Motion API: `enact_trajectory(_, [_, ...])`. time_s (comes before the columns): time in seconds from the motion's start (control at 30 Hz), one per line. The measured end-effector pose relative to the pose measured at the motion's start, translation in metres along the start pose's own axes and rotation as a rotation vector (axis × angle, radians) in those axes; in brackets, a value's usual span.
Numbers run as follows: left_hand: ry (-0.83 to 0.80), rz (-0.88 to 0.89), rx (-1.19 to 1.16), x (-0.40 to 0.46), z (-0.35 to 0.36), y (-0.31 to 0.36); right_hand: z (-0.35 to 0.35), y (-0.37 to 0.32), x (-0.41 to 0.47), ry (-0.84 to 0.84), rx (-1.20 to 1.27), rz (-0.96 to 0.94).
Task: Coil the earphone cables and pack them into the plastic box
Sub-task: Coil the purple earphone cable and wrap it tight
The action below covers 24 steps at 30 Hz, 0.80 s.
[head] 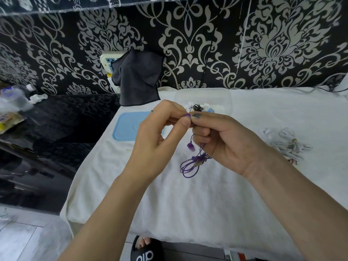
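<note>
Both hands raised over the towel (188, 204), meeting at centre. Left hand (160, 132) pinching a purple earbud (187, 115) at the fingertips, right hand (222, 140) curled round the purple cable (190, 166), likely to keep the loops bunched while hanging toward 6 o'clock. Box (203, 95) at 12, open and already holding coils; lid (128, 125) at 10; white earphones (284, 146) waiting at 3.

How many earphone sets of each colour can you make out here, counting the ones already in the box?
Purple earphones, held by both hands: 1
Black earphones, in the plastic box: 1
Light blue earphones, in the box: 1
White earphones in the box: at least 1
White earphones in the pile: several, too tangled to count
Total: at least 5
</note>
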State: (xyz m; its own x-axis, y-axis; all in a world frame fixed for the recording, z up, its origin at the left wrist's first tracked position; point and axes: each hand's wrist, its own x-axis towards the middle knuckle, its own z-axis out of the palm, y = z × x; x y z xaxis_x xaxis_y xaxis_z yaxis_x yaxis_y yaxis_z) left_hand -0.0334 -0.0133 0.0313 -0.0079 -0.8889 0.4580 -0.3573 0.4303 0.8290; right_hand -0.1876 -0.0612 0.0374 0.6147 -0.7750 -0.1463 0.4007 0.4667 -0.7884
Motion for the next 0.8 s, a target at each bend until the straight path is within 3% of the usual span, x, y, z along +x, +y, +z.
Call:
enact_trajectory(0.17, [0.043, -0.011, -0.077, 0.0005, 0.0041, 0.0018, -0.0001, -0.0008, 0.0018, -0.008, 0.078, 0.002])
enact_trajectory(0.4, [0.11, 0.093, 0.174, 0.0016, 0.0035, 0.0024, -0.0019, 0.0011, 0.0018, 0.039, 0.189, 0.047])
enact_trajectory(0.8, [0.115, 0.17, 0.334, 0.0014, 0.0018, 0.0042, -0.0019, 0.0019, 0.0018, 0.054, 0.269, 0.099])
